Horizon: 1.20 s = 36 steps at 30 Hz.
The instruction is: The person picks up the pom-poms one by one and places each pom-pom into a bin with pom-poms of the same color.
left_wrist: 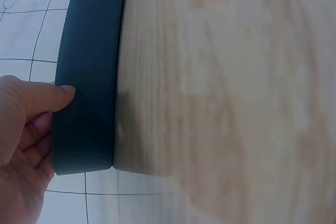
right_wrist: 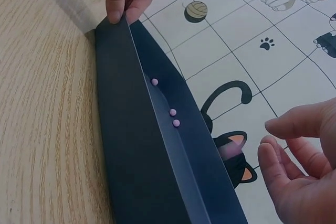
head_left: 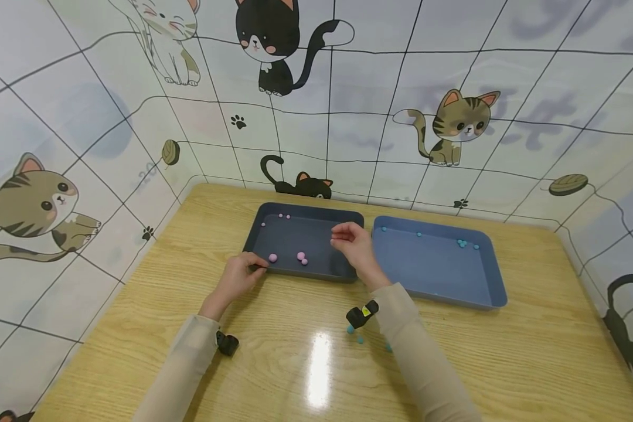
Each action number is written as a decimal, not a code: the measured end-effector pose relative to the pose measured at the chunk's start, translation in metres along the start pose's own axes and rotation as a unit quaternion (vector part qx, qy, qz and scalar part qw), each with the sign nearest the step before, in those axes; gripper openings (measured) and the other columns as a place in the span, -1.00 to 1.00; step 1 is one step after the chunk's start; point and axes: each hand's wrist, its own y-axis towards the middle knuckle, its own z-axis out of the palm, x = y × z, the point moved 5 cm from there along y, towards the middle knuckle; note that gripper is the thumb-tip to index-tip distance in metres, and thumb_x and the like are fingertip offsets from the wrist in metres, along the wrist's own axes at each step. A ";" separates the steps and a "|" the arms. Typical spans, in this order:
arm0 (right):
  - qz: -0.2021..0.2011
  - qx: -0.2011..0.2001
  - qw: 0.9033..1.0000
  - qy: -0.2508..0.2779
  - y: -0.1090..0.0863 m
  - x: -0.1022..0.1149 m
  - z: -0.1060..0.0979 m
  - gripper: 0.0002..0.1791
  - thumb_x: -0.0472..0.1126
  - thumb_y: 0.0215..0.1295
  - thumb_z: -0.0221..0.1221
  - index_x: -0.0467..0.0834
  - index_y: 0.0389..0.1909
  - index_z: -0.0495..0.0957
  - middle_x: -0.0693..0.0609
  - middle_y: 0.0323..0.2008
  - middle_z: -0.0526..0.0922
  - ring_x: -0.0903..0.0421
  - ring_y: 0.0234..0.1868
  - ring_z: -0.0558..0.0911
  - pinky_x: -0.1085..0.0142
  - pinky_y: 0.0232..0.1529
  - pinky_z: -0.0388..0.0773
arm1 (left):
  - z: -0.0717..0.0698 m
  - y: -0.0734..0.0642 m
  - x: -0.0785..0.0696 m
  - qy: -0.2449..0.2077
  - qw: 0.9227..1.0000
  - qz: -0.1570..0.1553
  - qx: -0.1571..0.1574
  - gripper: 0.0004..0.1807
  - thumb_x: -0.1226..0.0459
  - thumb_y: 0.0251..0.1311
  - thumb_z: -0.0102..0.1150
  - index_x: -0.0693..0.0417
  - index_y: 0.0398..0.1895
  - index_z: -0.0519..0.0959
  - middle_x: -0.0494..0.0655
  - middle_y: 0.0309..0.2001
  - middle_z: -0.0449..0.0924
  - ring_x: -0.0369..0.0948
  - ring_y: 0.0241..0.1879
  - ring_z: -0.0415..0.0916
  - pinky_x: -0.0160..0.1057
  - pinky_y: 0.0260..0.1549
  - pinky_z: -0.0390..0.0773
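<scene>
My left hand [head_left: 237,275] pinches the near left wall of the dark tray [left_wrist: 89,93], thumb on the outside and fingers over the rim. Above the right part of that tray hovers my right hand [head_left: 354,246], its thumb and fingertips slightly apart around nothing visible. Pink balls lie in the dark tray: small ones [head_left: 281,215] by the far wall, larger ones [head_left: 272,258] towards the near wall. In the right wrist view, a blurred pink spot [right_wrist: 231,149] shows beside the right fingertips; I cannot tell if it is a ball in motion.
To the right stands a blue tray [head_left: 438,266] with several small blue balls [head_left: 462,243] along its far side. More blue balls [head_left: 361,340] lie on the wooden table [head_left: 274,363] near the right wrist. A cat-patterned wall covering [head_left: 369,140] rises behind the trays.
</scene>
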 end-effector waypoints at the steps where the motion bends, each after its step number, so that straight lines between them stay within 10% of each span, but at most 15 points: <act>1: -0.001 0.000 1.000 0.000 0.001 0.000 0.000 -0.76 -0.56 0.09 0.18 -0.41 -0.18 0.52 -0.23 -0.23 0.59 0.10 -0.24 0.59 0.39 -0.21 0.57 | 0.000 0.000 0.000 -0.002 1.000 0.000 0.000 -0.88 0.56 -0.06 0.31 0.27 -0.43 0.68 0.05 -0.40 0.65 -0.04 -0.30 0.59 -0.06 -0.28 0.59; 36: -0.041 0.056 0.997 -0.039 -0.043 0.016 -0.037 -0.78 -0.46 0.18 0.19 -0.43 -0.15 0.49 -0.28 -0.20 0.55 0.12 -0.22 0.54 0.43 -0.22 0.50 | 0.001 0.001 -0.002 0.006 1.000 0.001 0.000 -0.88 0.54 -0.05 0.31 0.27 -0.40 0.67 0.06 -0.38 0.65 -0.03 -0.28 0.59 -0.05 -0.26 0.58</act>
